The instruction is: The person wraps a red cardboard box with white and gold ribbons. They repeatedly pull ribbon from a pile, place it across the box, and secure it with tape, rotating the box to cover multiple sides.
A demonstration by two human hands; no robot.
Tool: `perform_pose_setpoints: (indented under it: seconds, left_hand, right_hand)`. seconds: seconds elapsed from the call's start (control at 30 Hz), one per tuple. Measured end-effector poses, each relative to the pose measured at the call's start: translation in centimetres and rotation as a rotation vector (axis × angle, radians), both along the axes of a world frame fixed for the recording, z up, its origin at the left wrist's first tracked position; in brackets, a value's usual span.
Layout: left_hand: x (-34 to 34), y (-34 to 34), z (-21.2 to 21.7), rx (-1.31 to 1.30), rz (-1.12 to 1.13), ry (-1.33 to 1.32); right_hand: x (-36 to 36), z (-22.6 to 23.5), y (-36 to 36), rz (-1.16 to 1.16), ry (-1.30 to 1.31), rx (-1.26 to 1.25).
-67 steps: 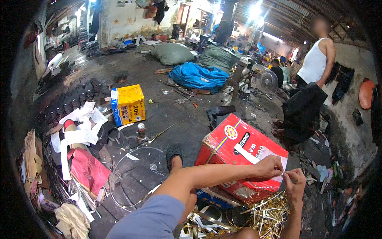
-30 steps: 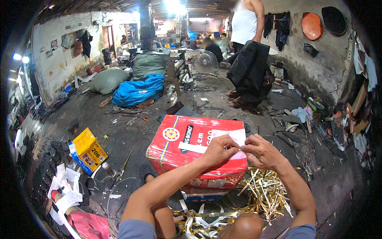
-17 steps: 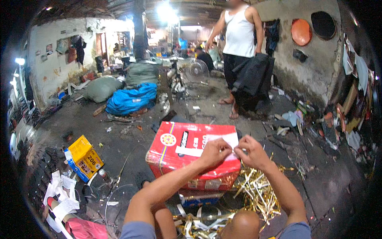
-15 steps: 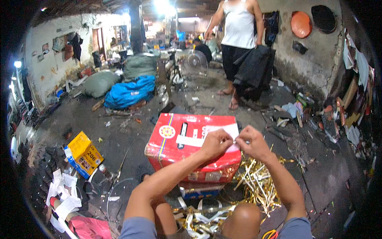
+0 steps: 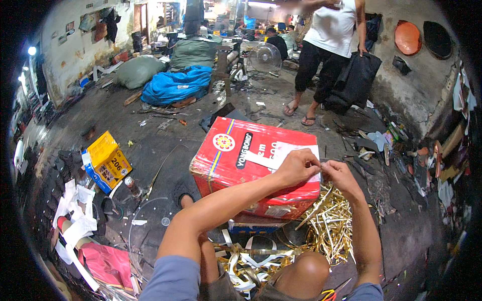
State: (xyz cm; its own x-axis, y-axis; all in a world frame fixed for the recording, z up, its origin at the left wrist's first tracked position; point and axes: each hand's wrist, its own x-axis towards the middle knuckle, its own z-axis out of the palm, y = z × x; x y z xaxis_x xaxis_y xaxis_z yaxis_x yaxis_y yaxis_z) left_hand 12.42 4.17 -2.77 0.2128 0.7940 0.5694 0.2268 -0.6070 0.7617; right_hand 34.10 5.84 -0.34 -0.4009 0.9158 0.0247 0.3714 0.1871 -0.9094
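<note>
In front of me stands a red carton (image 5: 213, 163), with a white sheet and strip (image 5: 288, 149) lying on its top. My left hand (image 5: 300, 168) is over the top's right side, its fingers pinched together. At the carton's right edge my right hand (image 5: 342, 178) is also pinched, its fingertips almost meeting the left ones. Something small and thin seems to be between them, but I cannot make out what. Below my right hand lies a heap of shiny gold strips (image 5: 329, 226). More gold and white strips (image 5: 246, 266) lie between my legs.
A yellow and blue box (image 5: 108, 160) and crumpled white paper (image 5: 78, 220) are on the floor at left. Farther off are a blue tarp bundle (image 5: 178, 85), grey-green sacks (image 5: 138, 70) and a fan (image 5: 265, 58). A person (image 5: 329, 30) stands ahead, holding a black sheet (image 5: 354, 80).
My view has shifted, and the carton appears higher and larger. My hands have moved right to the carton's edge, still pinched close together. The person ahead has raised one arm.
</note>
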Motion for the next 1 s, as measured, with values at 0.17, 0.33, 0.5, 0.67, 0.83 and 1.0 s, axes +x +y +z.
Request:
perform_pose_setpoints:
  seconds: [0.17, 0.33, 0.5, 0.67, 0.83, 1.0]
  left_hand:
    - [-0.4, 0.0, 0.1, -0.032, 0.029, 0.023]
    - [-1.7, -0.2, 0.3, -0.059, 0.025, 0.070]
    - [-1.4, 0.0, 0.3, -0.005, 0.005, 0.115]
    - [-1.1, -0.5, 0.9, -0.023, 0.017, 0.141]
    - [-1.1, -0.7, 1.1, 0.000, 0.024, 0.155]
    - [-0.4, -0.2, 1.0, 0.003, 0.013, 0.122]
  right_hand:
    - [-1.0, -0.5, 0.3, -0.068, 0.068, -0.100]
    - [-1.3, -2.7, 0.8, -0.018, 0.227, -0.107]
    - [-1.2, -5.4, 0.8, 0.049, 0.560, -0.159]
    - [-2.3, -7.3, -0.4, 0.023, 0.824, -0.259]
    - [-3.0, -9.1, -0.6, 0.037, 1.002, -0.374]
    - [-2.4, -9.8, -0.5, 0.066, 1.092, -0.446]
